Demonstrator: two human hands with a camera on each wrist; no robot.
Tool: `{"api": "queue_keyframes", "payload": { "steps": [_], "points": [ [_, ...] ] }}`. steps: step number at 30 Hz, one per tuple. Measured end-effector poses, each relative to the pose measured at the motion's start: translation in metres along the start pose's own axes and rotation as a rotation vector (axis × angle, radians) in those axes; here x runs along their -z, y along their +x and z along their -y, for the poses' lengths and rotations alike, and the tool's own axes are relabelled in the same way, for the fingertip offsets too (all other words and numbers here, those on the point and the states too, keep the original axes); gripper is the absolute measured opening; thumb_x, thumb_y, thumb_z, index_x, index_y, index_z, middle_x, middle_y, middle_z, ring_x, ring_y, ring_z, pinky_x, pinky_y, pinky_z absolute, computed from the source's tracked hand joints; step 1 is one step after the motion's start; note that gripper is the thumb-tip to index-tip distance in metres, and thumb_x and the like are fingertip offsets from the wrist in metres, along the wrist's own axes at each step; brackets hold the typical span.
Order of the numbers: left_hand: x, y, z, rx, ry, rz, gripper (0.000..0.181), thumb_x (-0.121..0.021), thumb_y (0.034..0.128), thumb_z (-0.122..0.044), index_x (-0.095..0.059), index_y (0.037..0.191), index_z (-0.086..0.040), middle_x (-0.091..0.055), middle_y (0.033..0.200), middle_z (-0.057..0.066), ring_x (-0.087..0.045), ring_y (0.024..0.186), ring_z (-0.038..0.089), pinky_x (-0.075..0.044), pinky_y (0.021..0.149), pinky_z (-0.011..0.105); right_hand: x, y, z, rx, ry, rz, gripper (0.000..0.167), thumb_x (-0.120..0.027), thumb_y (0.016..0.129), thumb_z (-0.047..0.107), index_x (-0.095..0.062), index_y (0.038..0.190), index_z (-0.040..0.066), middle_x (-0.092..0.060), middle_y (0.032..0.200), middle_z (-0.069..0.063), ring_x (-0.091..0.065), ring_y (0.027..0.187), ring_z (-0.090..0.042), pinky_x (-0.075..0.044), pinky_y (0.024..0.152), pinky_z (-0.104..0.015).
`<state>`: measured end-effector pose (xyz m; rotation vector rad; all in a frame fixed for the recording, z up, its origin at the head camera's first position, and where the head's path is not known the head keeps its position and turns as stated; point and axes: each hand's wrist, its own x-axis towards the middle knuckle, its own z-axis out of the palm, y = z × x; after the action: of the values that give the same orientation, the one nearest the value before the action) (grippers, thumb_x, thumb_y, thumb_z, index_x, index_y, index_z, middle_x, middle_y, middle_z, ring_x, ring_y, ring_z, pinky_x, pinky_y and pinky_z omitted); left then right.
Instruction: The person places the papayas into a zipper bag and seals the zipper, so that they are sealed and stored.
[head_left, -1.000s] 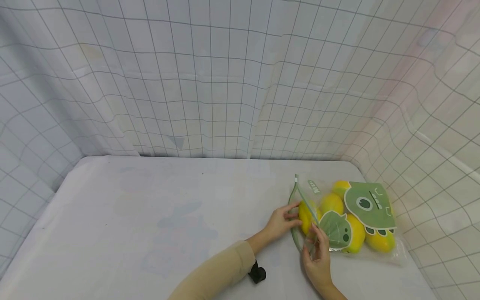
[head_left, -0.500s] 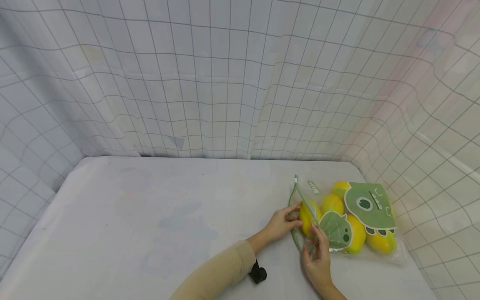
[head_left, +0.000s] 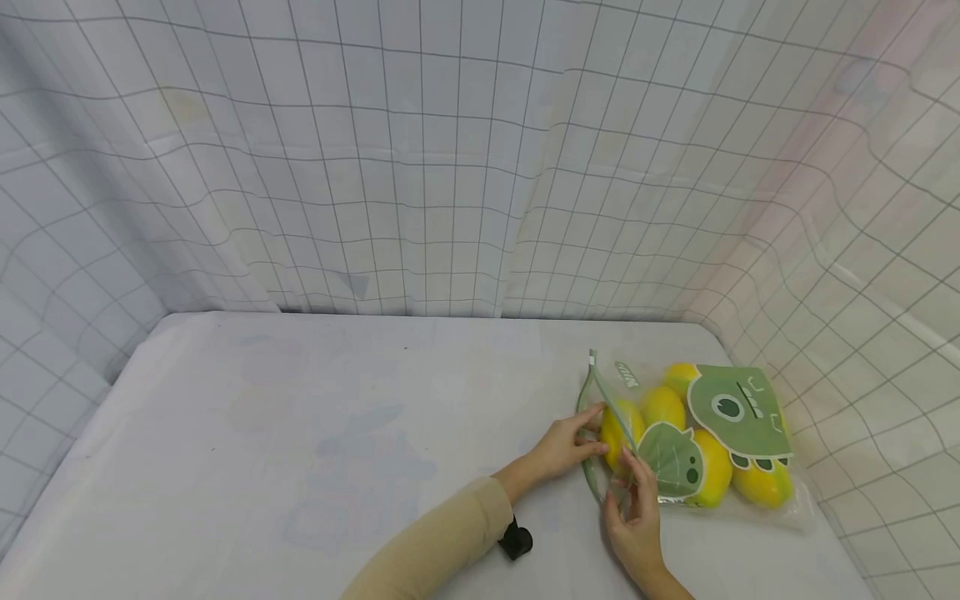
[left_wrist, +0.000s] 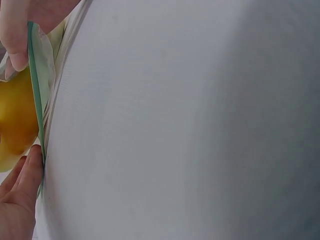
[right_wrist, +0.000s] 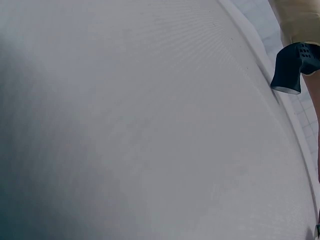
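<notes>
Toward the right of the head view lies a clear zip bag (head_left: pixel 738 408) with a green dinosaur print. Its green-edged mouth gapes to the left, and several yellow, lemon-like fruits are inside. My left hand (head_left: pixel 558 447) reaches into the mouth and holds the nearest lemon (head_left: pixel 621 435) with curved thumb and fingers. Below it, my right hand (head_left: pixel 637 517) grips the near edge of the mouth. In the left wrist view the yellow lemon (left_wrist: pixel 17 112) shows behind the green zip strip (left_wrist: pixel 36 92), with fingers above and below it. No hand shows clearly in the right wrist view.
A white cloth covers the table (head_left: pixel 300 433). White gridded curtains (head_left: pixel 450 167) hang at the back and both sides, with the right one close to the bag. A black wrist camera (head_left: pixel 515 542) sits beneath the left forearm's beige sleeve (head_left: pixel 442 542).
My left hand and the lemon have shifted slightly right, further into the bag's mouth. The right hand and the bag stay almost where they were.
</notes>
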<state>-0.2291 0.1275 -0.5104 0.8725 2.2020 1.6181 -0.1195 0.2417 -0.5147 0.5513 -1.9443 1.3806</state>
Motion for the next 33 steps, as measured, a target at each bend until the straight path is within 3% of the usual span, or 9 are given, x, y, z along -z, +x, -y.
{"api": "queue_keyframes", "payload": {
  "steps": [13, 23, 33],
  "points": [
    [0.005, -0.002, -0.006, 0.058, 0.071, 0.031, 0.064, -0.063, 0.0862, -0.023, -0.032, 0.142, -0.015, -0.065, 0.099, 0.014, -0.065, 0.081, 0.013, -0.050, 0.067, 0.015, -0.001, 0.001, 0.000, 0.038, 0.015, 0.006, 0.069, -0.043, 0.054, -0.037, -0.031, 0.121, -0.025, -0.037, 0.130, -0.018, -0.041, 0.113, -0.014, -0.042, 0.084, -0.013],
    [0.005, -0.012, -0.005, 0.057, 0.043, -0.015, 0.065, -0.065, 0.0843, -0.021, -0.035, 0.141, -0.013, -0.065, 0.092, 0.011, -0.065, 0.077, 0.011, -0.049, 0.064, 0.015, -0.004, 0.000, 0.003, 0.062, 0.038, 0.013, 0.067, -0.043, 0.053, -0.036, -0.033, 0.118, -0.026, -0.038, 0.128, -0.020, -0.043, 0.112, -0.016, -0.043, 0.084, -0.015],
    [0.004, -0.013, -0.005, 0.071, -0.027, -0.070, 0.063, -0.068, 0.0818, -0.018, -0.040, 0.138, -0.014, -0.065, 0.089, 0.012, -0.064, 0.074, 0.011, -0.048, 0.063, 0.015, -0.007, 0.003, 0.007, 0.085, -0.101, -0.001, 0.060, -0.046, 0.055, -0.031, -0.039, 0.114, -0.026, -0.040, 0.117, -0.031, -0.043, 0.112, -0.014, -0.041, 0.083, -0.013]
  ]
}}
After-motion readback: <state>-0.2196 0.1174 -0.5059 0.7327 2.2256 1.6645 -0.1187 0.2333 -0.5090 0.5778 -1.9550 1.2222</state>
